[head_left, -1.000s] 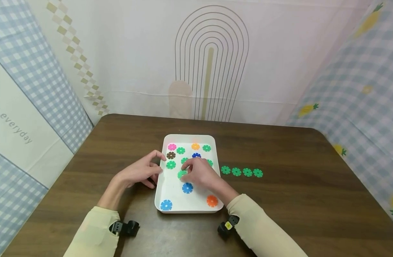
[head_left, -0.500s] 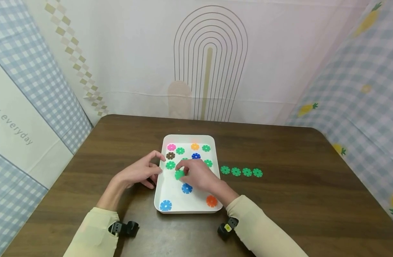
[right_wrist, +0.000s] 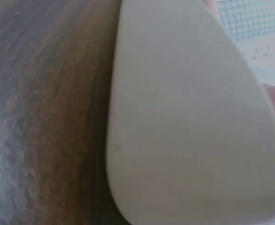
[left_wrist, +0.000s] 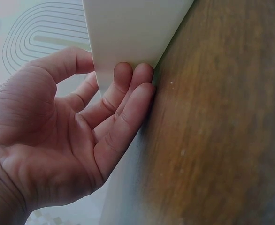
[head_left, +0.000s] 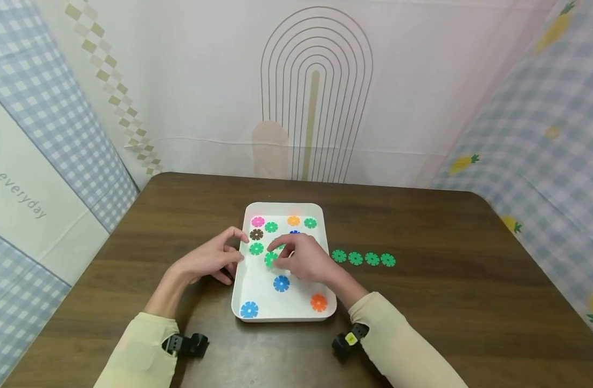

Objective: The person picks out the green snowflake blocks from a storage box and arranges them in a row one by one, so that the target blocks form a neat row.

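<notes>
In the head view a white tray (head_left: 257,302) holds flat, notched discs of several colours. My left hand (head_left: 206,260) grips the tray's left side; the left wrist view shows that hand (left_wrist: 57,126) with fingertips on the rim and against the outer wall. Over the middle of the tray, my right hand (head_left: 306,258) pinches a green disc (head_left: 270,260) between thumb and index finger. Part of the disc is behind the thumb. A blue disc (head_left: 281,283) lies just below that hand. The tray wall (right_wrist: 189,117) covers most of the right wrist view.
Four-odd green discs, that is several, form a row on the table right of the tray, from one near its rim (head_left: 338,256) to an outer one (head_left: 387,260). An orange disc (head_left: 318,303) and a light blue disc (head_left: 249,310) lie in the tray's near corners.
The green disc at my right fingertips has shifted slightly left and away from me, and its tilt looks different. My left hand has stayed at the tray's side.
</notes>
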Motion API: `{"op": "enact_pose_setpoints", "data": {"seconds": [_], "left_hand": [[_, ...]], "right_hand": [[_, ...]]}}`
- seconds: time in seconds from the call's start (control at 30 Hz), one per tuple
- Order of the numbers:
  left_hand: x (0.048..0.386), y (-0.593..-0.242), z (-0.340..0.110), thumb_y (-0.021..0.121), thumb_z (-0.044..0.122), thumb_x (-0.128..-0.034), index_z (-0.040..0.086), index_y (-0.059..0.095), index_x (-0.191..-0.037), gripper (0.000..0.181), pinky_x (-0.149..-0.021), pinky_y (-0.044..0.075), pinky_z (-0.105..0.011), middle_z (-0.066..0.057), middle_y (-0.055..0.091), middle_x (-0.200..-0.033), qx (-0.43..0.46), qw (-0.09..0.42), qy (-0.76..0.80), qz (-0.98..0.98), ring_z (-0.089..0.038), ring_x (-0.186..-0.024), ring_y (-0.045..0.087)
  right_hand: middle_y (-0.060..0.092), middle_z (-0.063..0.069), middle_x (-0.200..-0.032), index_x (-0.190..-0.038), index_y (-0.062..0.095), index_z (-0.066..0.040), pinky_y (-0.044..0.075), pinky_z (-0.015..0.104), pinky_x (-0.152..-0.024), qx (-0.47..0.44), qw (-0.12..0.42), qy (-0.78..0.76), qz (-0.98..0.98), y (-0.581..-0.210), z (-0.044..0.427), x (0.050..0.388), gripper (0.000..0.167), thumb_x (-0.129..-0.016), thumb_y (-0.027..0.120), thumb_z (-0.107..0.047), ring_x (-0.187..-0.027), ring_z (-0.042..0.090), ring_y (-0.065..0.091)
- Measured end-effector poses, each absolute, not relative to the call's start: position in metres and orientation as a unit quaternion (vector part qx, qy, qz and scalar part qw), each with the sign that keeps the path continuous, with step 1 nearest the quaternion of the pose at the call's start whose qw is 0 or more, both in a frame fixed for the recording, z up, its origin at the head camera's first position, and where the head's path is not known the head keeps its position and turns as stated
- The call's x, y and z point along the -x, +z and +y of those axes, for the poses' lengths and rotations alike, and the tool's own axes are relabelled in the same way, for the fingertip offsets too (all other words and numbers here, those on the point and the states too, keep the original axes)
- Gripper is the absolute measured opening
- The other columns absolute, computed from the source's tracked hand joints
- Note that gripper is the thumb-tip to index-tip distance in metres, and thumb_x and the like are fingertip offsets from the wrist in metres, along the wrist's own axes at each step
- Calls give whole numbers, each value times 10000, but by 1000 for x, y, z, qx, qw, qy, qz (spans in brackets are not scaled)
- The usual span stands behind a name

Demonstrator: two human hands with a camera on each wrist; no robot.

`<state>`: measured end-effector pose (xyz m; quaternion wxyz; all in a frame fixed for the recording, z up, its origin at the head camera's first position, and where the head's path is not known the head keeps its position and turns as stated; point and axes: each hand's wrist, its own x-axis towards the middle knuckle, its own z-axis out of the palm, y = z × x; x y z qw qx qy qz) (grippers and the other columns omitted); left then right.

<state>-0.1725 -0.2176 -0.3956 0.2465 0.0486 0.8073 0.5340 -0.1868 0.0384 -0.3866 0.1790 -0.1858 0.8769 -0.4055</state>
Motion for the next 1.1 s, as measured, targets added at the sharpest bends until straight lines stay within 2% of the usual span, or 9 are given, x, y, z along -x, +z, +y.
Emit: {"op": "enact_pose_setpoints", "data": {"seconds": [0.1, 0.23, 0.5, 0.9, 1.1], "left_hand": [[173, -396, -218, 577, 127, -1026, 107, 390, -1430, 446, -648, 625, -363, -120, 668, -953, -49, 246, 532, 809, -203, -759, 655], [172, -396, -218, 577, 125, -1023, 109, 391, -1428, 447, -646, 625, -364, -120, 659, -944, -47, 245, 532, 810, -205, -755, 645], [170, -397, -219, 578, 124, -1004, 109, 397, -1423, 456, -639, 619, -373, -129, 661, -975, -42, 240, 535, 809, -214, -759, 642], [170, -395, -215, 585, 127, -1009, 116, 408, -1418, 446, -643, 622, -374, -141, 660, -963, -45, 236, 530, 813, -223, -765, 642], [170, -396, -216, 586, 131, -1009, 116, 406, -1420, 449, -646, 623, -378, -140, 662, -962, -46, 235, 530, 813, -224, -758, 642]], "right_hand": [[702, 68, -877, -1196, 767, -211, 450, 264, -501, 183, 184, -446, 856, -383, 46, 186, 279, -927, 813, -156, -545, 181, 528], [739, 148, -867, -1225, 754, -158, 432, 256, -489, 188, 188, -486, 832, -380, 56, 186, 296, -934, 802, -148, -474, 176, 494], [735, 262, -932, -1258, 734, -137, 533, 318, -560, 171, 193, -535, 804, -373, 82, 186, 326, -937, 790, -154, -506, 186, 541], [724, 247, -964, -1293, 696, -89, 546, 289, -546, 132, 153, -555, 807, -370, 134, 182, 384, -927, 802, -135, -550, 191, 554], [724, 255, -1003, -1309, 682, -105, 551, 294, -548, 110, 149, -554, 812, -373, 153, 179, 393, -934, 795, -134, -570, 190, 554]]}}
